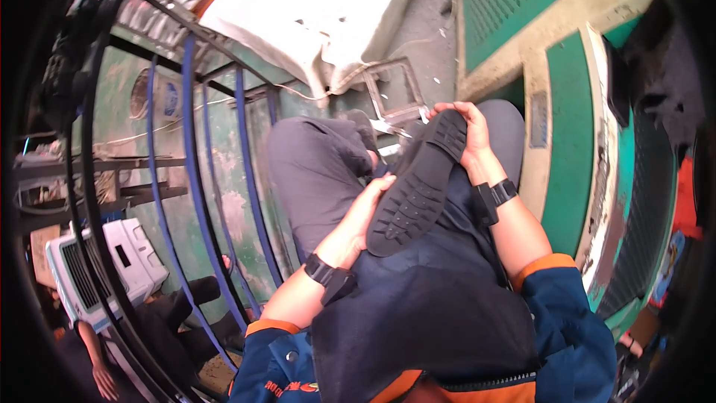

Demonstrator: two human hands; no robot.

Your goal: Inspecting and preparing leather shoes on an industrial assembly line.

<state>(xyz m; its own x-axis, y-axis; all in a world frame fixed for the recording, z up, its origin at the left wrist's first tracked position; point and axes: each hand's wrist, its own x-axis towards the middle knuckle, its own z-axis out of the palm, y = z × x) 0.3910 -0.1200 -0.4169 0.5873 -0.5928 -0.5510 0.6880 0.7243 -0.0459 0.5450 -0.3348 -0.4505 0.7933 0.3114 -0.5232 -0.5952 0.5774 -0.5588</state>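
The person wears a dark blue jacket with orange cuffs, its sleeves pushed up the forearms, and an orange band along the zip at the hem. A black band circles the left wrist and another black wrist strap the right. The trousers are grey, under a dark apron.

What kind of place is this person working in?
Probably a small shoe workshop or factory floor. The left hand and right hand hold a black shoe sole beside a green machine and metal rack.
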